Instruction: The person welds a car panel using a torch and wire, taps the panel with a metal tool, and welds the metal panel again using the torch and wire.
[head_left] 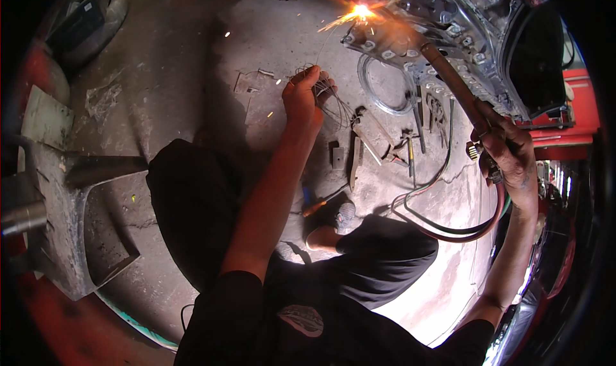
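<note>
My right hand (508,149) is wrapped round the handle of a gas torch (449,77), whose long tube reaches up and left. Bright flame and flying sparks (361,11) burn at its far end, against the edge of a bare metal car body panel (436,42) with several holes. The glare hides the exact spot being heated. Closed round a loose bundle of thin wire (332,100), my left hand (305,95) is below and left of the flame. One thin strand rises from it toward the sparks.
A coil of wire (370,87) lies on the concrete floor near a hammer (410,151) and an orange-handled screwdriver (316,208). Torch hoses (459,239) loop down at the right. A dark metal frame (70,199) stands left, and a red cabinet (581,103) stands right.
</note>
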`<action>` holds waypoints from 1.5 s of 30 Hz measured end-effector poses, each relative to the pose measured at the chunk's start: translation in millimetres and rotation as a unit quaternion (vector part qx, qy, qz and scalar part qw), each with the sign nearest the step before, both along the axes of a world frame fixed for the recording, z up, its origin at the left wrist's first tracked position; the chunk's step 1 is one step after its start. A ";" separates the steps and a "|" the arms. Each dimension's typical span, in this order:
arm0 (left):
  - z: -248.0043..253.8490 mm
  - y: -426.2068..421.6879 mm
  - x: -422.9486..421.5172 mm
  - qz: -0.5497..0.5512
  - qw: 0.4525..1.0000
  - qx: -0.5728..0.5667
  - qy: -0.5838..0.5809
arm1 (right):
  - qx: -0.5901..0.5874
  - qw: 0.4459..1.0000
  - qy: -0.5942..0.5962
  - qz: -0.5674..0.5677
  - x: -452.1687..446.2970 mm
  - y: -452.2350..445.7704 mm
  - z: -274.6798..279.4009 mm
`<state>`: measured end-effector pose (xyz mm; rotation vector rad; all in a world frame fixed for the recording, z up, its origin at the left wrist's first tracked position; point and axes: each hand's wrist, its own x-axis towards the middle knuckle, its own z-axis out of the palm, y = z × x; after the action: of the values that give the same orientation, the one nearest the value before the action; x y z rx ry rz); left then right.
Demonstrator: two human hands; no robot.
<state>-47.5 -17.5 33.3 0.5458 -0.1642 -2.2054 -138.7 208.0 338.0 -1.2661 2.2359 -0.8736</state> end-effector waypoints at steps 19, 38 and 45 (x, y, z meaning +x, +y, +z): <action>0.3 -0.8 -2.4 -0.007 1.000 0.009 -0.003 | 0.005 1.000 0.004 0.014 -3.5 1.0 0.4; 0.0 -0.4 -3.4 -0.009 1.000 0.003 0.000 | 0.004 1.000 0.000 0.011 -2.4 1.1 0.4; 3.1 0.9 -1.5 -0.011 1.000 -0.001 0.000 | 0.008 1.000 0.005 0.006 -1.8 0.7 0.6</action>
<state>-49.0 -16.6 36.4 0.5457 -0.1723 -2.2265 -140.5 208.7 338.5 -1.2779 2.2355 -0.8441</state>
